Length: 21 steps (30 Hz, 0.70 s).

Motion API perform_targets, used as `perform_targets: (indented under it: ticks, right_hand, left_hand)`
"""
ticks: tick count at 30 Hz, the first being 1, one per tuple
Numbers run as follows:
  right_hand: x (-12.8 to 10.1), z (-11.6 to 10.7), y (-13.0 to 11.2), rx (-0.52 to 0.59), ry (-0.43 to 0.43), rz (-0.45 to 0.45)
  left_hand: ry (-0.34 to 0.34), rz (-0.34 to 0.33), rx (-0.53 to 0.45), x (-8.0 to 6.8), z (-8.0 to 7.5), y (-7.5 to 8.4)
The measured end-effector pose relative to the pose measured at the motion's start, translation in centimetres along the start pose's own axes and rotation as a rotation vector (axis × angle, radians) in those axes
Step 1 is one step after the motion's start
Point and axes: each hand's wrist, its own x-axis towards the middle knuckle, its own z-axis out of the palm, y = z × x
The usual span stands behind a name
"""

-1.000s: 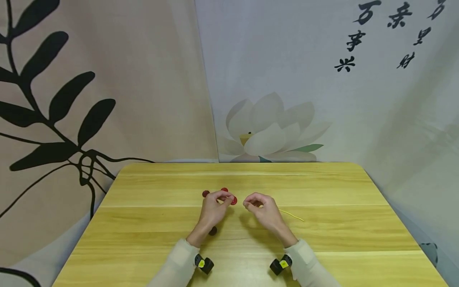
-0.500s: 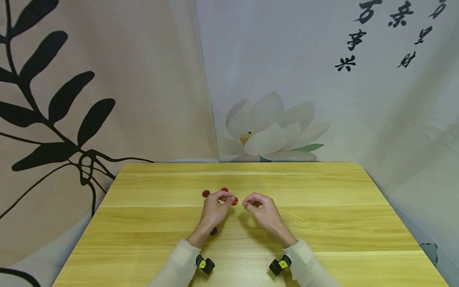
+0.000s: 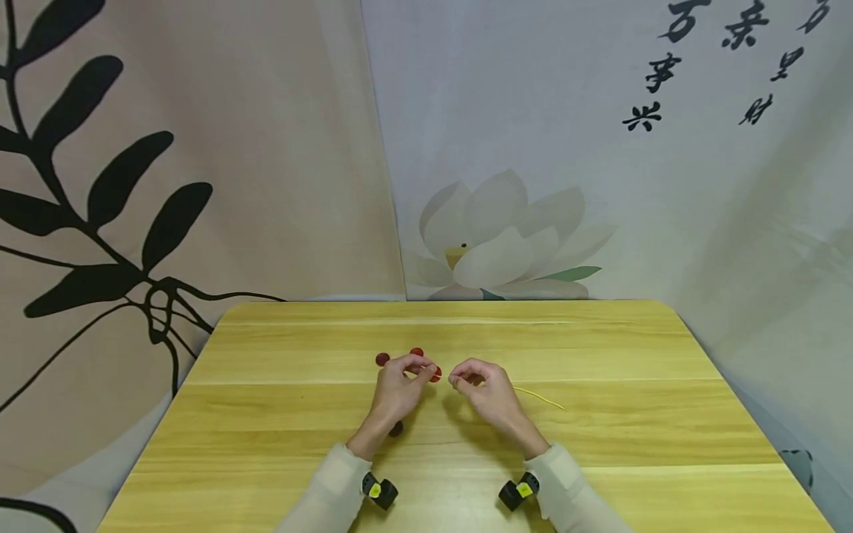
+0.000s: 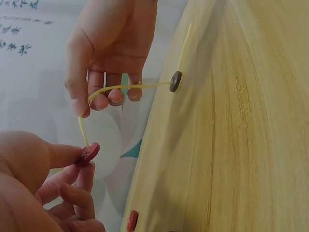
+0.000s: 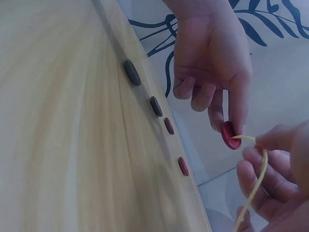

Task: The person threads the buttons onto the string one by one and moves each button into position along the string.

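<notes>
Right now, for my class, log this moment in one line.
left hand: pinches round red button | right hand: pinches thin yellow cord | contact: cord reaches button's face | threaded through: unclear

Head view evenly bright; pale sheen on near counter [image 3: 440, 485], soft shadows across it. Wrist views dimmer, softer, right one bluish.

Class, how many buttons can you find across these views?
6. The left hand pinches a red button; a dark one is threaded on the yellow string; on the table lie two dark buttons, a maroon button and another red button. Others may be hidden.
</notes>
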Motion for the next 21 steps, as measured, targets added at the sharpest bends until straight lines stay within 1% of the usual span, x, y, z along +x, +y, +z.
perform_targets:
  ticks: [8,14,21]
  right_hand:
    - [0.19,0.5,-0.16,-0.022,0.007,0.0]
    - [0.22,0.6,0.01,-0.002,-0.001,-0.005]
    - [0.13,0.84,0.02,0.007,0.013,-0.007]
  left_hand:
    - [-0.001,0.013,0.004,0.05,-0.1,-0.12]
    - [0.0,0.012,-0.008,0.01,-0.13,-0.1]
    - [-0.002,0.011,-0.015,-0.01,-0.14,-0.2]
